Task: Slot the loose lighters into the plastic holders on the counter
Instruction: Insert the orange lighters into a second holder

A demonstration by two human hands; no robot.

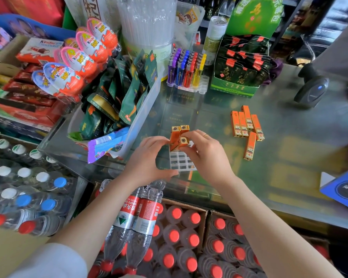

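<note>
Orange lighters (246, 127) lie loose in a small heap on the glass counter (289, 157), well to the right of the hands: four side by side and a fifth below them, slightly tilted. Three more orange lighters with gold tops (178, 137) stand at the far end of the clear plastic holder (182, 161), a gridded tray lying near the counter's front edge. Two of them stand upright at the back; the third leans, its gold top just under the right hand (207, 155), whose thumb and fingertips pinch it. The left hand (149, 157) grips the holder's left side, fingers curled at the far end against the lighters and thumb at the near edge.

Close on the left, a translucent bin (143, 109) of green snack packets crowds the holder, and a purple and blue wrapper (107, 145) juts out of it toward the left hand. Further back stands a second holder filled with purple, blue, red and yellow lighters (186, 69), next to a green display box of dark tea packets (239, 77). A barcode scanner (311, 91) rests at the far right. Kinder Joy eggs (78, 61) are stacked at the left. Below the counter edge, red-capped water bottles (175, 235) fill cardboard boxes.
</note>
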